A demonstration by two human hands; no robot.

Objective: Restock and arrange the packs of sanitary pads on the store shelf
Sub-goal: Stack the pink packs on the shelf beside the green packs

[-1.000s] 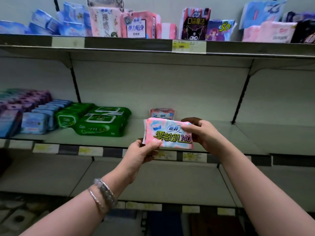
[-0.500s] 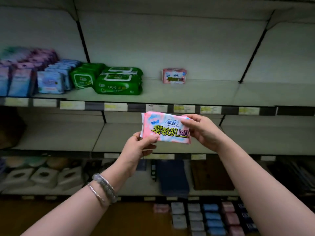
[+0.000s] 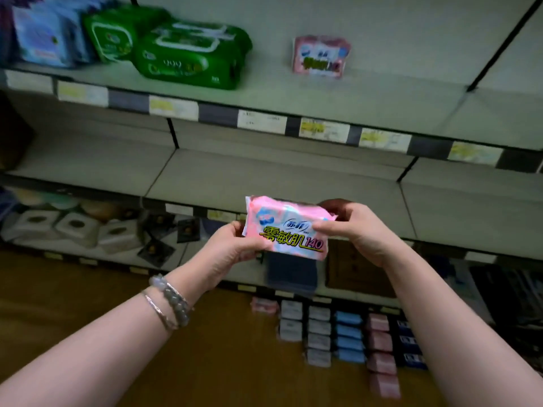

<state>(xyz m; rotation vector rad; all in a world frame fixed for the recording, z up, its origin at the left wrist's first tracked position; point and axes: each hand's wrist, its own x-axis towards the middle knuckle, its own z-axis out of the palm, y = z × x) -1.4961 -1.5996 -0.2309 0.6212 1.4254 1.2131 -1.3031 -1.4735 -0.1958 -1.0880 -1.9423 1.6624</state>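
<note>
I hold a pink pad pack with yellow lettering in both hands, in front of the lower shelf. My left hand grips its lower left corner. My right hand pinches its right end, thumb on the front. A matching pink pack stands upright alone on the upper shelf. Rows of pad packs, white, blue, pink and dark, lie on the wooden floor below.
Green wipe packs and blue packs sit at the left of the upper shelf. The lower shelf board is bare. Tissue boxes and dark items fill the bottom shelf. Price labels line the shelf edges.
The view has tilted downward, so the shelves rose in frame and the floor packs came into sight. Both hands keep holding the pink pack, lowered from the upper shelf level.
</note>
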